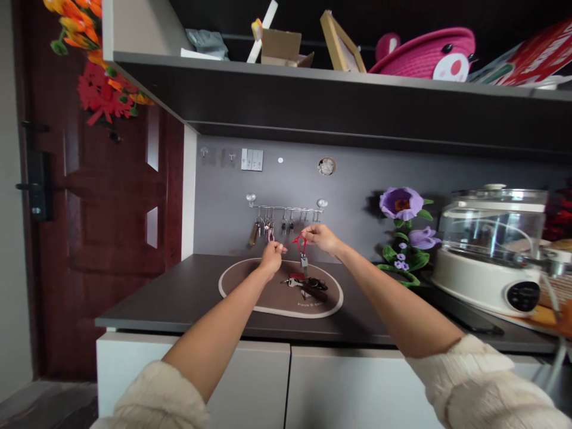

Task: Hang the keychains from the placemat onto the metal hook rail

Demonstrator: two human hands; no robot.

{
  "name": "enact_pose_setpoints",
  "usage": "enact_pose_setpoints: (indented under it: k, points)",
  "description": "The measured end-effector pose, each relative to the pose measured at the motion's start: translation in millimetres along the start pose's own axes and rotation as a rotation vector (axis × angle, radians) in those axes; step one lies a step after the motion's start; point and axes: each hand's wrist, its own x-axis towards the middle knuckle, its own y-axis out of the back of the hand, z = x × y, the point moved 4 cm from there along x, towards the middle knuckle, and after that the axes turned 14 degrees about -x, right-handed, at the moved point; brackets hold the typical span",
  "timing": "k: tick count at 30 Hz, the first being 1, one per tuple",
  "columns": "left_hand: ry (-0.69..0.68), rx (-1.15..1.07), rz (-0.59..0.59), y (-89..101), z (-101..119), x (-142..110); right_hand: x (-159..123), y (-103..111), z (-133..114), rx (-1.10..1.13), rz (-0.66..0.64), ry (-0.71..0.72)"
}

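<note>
A dark grey desk [179, 292] runs beneath a dark overhead shelf [313, 89]. On the shelf, at 12 o'clock from the desk, are a pink woven rope basket with a pig face [422, 56] and an open cardboard box [281, 47]; the contents of both are hidden from view. At 3 o'clock stands a cream-white electric cooker [487, 292] under a clear glass dome lid [491, 223]; its contents cannot be made out. At the desk's centre lies an oval brown mat with a cream border [281, 298], carrying a silver key [292, 282] and a dark leather key fob [315, 292]. At 12 o'clock from the mat, a steel wall rail [286, 208] carries hanging keys [268, 232]. The right hand [320, 237] pinches a red loop keyring [300, 242], its small metal tag [304, 261] hanging above the mat. The left hand [271, 259], just beside the keyring, has its thumb and forefinger pressed together; any item held there cannot be confirmed.
</note>
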Motion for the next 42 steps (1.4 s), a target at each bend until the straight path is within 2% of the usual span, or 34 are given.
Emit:
enact_pose_setpoints:
  k: [6, 17, 22, 31, 38, 42]
  points:
    - [0.000, -0.049, 0.039, 2.1, -11.8, -0.2, 6.0, 6.8, 1.4, 0.022, -0.032, -0.042]
    - [-0.017, -0.046, 0.026, 11.2, -17.8, -1.5, -1.6, -0.7, -5.6, 0.064, -0.076, -0.141]
    - [-0.037, -0.059, 0.009, 11.4, -17.0, -1.9, -2.0, 4.3, -10.1, 0.038, -0.129, -0.111]
    - [-0.105, 0.050, -0.074, 8.3, -20.9, -2.8, 14.4, 13.7, -7.6, -0.115, 0.017, 0.027]
    - [-0.207, 0.381, -0.148, 5.0, -18.6, -7.3, 28.2, 28.8, -13.9, -0.457, 0.151, 0.131]
    - [-0.206, 0.527, -0.170, 4.4, -17.0, -9.5, 43.1, 40.9, -14.6, -0.508, 0.209, 0.172]
